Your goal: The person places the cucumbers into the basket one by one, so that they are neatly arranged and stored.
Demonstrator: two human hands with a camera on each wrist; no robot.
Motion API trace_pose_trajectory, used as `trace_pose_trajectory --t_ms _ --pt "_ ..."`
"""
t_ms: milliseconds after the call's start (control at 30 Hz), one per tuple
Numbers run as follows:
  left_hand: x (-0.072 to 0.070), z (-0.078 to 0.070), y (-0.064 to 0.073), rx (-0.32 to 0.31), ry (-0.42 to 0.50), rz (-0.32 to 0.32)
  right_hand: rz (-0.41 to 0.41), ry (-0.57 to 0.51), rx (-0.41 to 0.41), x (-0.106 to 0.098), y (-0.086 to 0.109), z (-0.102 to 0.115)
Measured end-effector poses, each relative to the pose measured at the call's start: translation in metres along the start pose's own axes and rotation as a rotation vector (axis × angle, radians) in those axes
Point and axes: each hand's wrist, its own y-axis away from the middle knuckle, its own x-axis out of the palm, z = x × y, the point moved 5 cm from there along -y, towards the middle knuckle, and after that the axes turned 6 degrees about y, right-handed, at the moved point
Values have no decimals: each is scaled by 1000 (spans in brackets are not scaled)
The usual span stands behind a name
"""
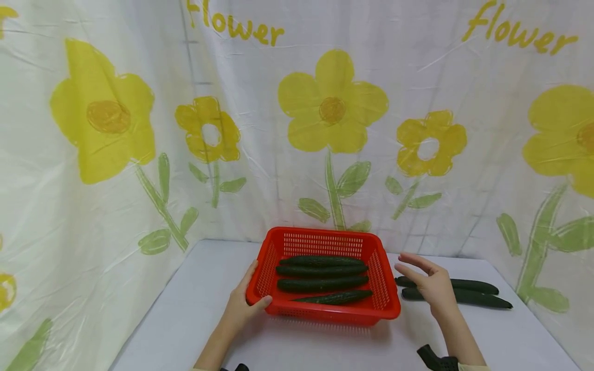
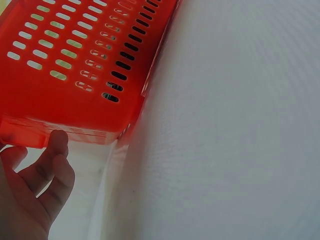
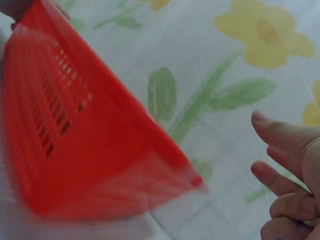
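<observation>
A red plastic basket (image 1: 325, 307) with slotted walls stands on the white table, several dark green cucumbers (image 1: 322, 284) lying side by side in it. My left hand (image 1: 242, 303) holds the basket's front left corner, thumb at the front rim and fingers along the left side; the left wrist view shows bent fingertips (image 2: 59, 137) at the rim. To the right of the basket, my right hand (image 1: 436, 287) hovers apart from it, thumb and index finger spread and nothing held. Two more cucumbers (image 1: 482, 297) lie on the table behind that hand, partly hidden by it.
The white table (image 1: 181, 319) extends to both sides of the basket. A curtain (image 1: 260, 180) printed with yellow flowers hangs right behind the table's back edge and along its sides. Dark wrist camera mounts (image 1: 436, 358) show at the bottom.
</observation>
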Motion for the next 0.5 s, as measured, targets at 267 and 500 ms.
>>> trace_pose_trajectory --t_ms 267,500 --pt "1 -1 0 -9 0 5 -118 -24 112 -47 2 -25" --pt "0 0 1 -23 0 10 -172 -146 141 -72 3 -39"
